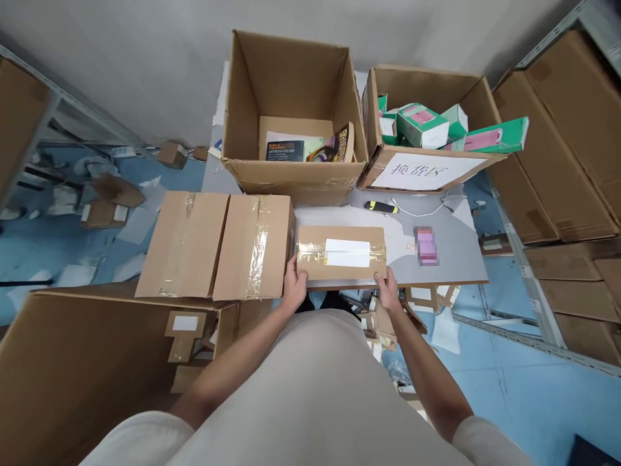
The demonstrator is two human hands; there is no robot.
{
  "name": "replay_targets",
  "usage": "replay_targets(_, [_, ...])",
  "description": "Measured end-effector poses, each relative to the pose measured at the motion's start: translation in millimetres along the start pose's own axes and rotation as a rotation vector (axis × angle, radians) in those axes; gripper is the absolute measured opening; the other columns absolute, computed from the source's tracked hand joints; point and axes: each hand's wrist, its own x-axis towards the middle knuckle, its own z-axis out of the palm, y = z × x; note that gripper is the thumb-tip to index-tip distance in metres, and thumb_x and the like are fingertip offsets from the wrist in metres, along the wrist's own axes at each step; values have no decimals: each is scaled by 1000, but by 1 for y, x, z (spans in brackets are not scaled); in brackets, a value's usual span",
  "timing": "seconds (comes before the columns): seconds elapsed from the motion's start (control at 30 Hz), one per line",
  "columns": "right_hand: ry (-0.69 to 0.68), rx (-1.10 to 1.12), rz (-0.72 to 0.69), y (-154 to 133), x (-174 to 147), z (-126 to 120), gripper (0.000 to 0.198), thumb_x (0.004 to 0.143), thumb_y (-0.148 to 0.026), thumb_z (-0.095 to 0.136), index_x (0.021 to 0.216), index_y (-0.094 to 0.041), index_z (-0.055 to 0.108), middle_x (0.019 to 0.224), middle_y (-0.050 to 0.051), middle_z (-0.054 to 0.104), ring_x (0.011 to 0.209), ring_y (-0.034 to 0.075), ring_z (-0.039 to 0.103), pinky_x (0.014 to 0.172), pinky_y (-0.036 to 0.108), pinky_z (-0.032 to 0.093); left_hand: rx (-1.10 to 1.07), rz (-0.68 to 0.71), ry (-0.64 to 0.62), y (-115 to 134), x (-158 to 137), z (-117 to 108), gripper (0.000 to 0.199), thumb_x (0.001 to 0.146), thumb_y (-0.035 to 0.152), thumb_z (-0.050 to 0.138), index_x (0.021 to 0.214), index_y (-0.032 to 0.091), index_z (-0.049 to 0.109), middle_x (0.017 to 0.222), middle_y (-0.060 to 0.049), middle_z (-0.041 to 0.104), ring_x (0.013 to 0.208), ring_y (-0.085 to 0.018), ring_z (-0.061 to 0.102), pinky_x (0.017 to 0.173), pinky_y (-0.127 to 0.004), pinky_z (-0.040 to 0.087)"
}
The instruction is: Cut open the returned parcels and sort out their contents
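Note:
A small taped cardboard box with a white label on top is at the front edge of the table, held between my two hands. My left hand grips its near left corner, thumb on top. At the near right corner my right hand grips it the same way. Touching distance to the left are two larger taped boxes, one nearer and one farther left. Behind the small box lies a yellow and black utility knife. A pink blurred item rests to the right.
At the back stand an open carton holding booklets and another carton full of green and pink boxes. A big open carton stands at lower left with small boxes inside. Shelves with cartons flank the right. Scraps litter the blue floor.

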Motion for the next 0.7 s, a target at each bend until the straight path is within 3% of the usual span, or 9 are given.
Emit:
replay_targets(0.2, [9, 27, -7, -5, 14, 3, 49, 82, -58, 49, 109, -17, 53, 106, 14, 65, 92, 25, 61, 81, 41, 50, 14, 32, 138, -6, 14, 18, 54, 80, 19, 44, 133, 15, 45, 131, -11, 56, 122, -23, 52, 108, -38, 38])
replay_targets(0.37, [37, 42, -11, -8, 26, -4, 55, 82, -61, 47, 112, -15, 52, 106, 15, 64, 95, 26, 60, 80, 42, 51, 23, 79, 163, -7, 25, 31, 54, 78, 19, 44, 131, 15, 48, 128, -11, 58, 118, -23, 55, 103, -38, 42])
replay_targets(0.57, [-96, 131, -50, -1, 39, -17, 64, 76, -65, 53, 119, -17, 51, 118, 17, 62, 106, 28, 58, 86, 43, 51, 110, 45, 168, 6, 29, 31, 54, 79, 20, 47, 133, 15, 49, 125, -10, 61, 117, -24, 56, 104, -40, 42])
replay_targets(0.7, [-194, 277, -116, 19, 48, -28, 70, 76, -62, 57, 130, -19, 44, 134, 18, 52, 124, 28, 50, 97, 46, 46, 99, 35, 183, 8, 30, 25, 60, 81, 29, 52, 139, 16, 42, 140, -11, 50, 130, -25, 46, 111, -38, 35])
